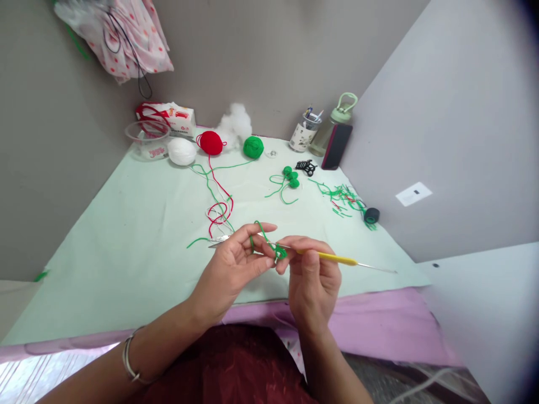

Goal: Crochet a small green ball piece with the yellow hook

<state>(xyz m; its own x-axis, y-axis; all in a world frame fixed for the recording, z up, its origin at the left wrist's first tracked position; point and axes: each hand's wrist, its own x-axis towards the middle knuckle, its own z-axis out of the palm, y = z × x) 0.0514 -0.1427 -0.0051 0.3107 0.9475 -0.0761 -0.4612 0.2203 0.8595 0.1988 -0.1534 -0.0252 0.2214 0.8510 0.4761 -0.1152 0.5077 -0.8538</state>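
My left hand [236, 264] pinches a small piece of green crochet [280, 252] between thumb and fingers. Green yarn loops over its raised index finger. My right hand [314, 278] grips a crochet hook [337, 257] with a yellow handle, its metal tip pointing left at the green piece. The hook's thin rear end sticks out to the right. Both hands meet above the table's front part. Partly behind my left hand lie scissors [217, 244], their handles hidden. Green yarn runs back from there towards a green yarn ball [253, 147].
A red yarn ball [210, 143], white yarn ball [182, 151], stuffing [236, 123] and plastic tub [147, 140] stand at the back left. Finished green pieces [291, 177], a hair claw [306, 167], phone [337, 147], bottle [324, 134], pen cup [304, 133] and yarn scraps [343, 196] lie right.
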